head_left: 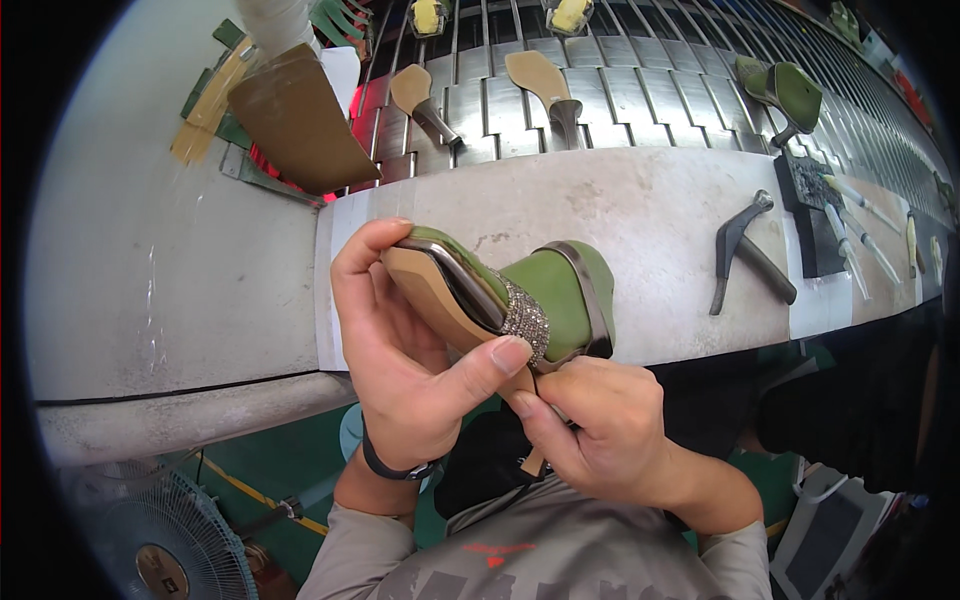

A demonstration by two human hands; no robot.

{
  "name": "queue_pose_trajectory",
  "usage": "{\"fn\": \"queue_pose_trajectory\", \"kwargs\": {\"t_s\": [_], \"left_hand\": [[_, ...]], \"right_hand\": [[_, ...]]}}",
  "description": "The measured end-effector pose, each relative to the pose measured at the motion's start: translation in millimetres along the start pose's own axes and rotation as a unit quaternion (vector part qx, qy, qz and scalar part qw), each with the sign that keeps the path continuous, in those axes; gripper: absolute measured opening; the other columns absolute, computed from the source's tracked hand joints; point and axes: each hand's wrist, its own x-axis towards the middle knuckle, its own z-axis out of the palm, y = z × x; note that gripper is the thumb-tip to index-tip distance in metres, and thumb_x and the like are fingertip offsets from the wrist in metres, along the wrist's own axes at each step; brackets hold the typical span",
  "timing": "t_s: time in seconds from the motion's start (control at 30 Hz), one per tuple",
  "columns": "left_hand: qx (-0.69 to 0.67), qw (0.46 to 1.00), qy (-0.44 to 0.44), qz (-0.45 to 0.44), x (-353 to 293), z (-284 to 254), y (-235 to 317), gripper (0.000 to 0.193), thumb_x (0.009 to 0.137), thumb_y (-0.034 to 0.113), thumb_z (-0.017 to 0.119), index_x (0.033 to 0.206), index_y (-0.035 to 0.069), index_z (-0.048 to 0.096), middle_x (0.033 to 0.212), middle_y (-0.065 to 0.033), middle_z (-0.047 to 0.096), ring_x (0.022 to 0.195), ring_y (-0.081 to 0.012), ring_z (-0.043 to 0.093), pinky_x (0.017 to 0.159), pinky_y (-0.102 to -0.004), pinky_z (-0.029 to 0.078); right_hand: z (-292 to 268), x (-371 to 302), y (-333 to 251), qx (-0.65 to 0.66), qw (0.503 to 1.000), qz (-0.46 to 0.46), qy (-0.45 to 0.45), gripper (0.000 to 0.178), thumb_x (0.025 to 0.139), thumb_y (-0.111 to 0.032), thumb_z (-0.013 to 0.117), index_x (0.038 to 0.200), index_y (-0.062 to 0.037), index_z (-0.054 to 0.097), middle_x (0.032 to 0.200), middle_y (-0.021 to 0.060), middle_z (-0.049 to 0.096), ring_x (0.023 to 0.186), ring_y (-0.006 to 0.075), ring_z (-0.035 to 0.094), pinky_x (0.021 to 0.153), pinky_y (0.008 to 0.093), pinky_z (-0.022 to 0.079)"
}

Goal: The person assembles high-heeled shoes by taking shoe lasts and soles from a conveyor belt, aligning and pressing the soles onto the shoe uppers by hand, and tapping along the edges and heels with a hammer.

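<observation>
A high-heeled sandal on a green last (560,285) is tilted up just above the near edge of the bench. It has a glittery stone-covered strap (525,318) and a dark metallic strap (590,290) at the back. My left hand (405,370) wraps around the toe end, fingers at its tip and thumb across the sole's narrow part. A tan sole (425,285) lies along the sandal's underside. My right hand (610,425) is closed, pinching the narrow part of the sole beside my left thumb. A tan end (535,462) pokes out below the right hand.
A hammer (745,250) lies on the bench (660,200) at right, beside a black block (810,215) with several white pen-like tools. Beyond, a slatted metal conveyor (480,110) carries two heeled soles (540,80) and another green shoe (790,95). A brown board (300,120) stands left; a fan (170,540) sits below.
</observation>
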Motion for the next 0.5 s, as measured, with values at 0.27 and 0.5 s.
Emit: {"fn": "queue_pose_trajectory", "kwargs": {"t_s": [0.27,0.5], "left_hand": [[-0.037,0.998,-0.04,-0.012,17.7,-12.2,3.7,0.079,0.081,0.001,0.09,0.144,0.004,0.043,0.113,-0.0064,0.062,0.103,-0.0147,0.067,0.092,-0.0319,0.058],[0.061,0.997,-0.002,0.036,27.1,-12.0,-2.9,0.029,0.093,0.014,0.082,0.114,0.001,0.066,0.098,-0.0029,0.065,0.089,-0.0081,0.061,0.08,-0.0243,0.05]], "right_hand": [[3.0,-2.3,0.7,-0.01,1.0,-0.013,0.01,0.013,0.084,-0.002,0.083,0.084,-0.0022,0.07,0.066,0.0096,0.06,0.054,0.0276,0.058,0.049,0.039,0.046],[2.4,1.3,-4.5,-0.006,1.0,-0.013,0.013,0.013,0.085,-0.001,0.082,0.083,-0.0017,0.069,0.066,0.0096,0.06,0.054,0.0278,0.058,0.049,0.0389,0.046]]}}
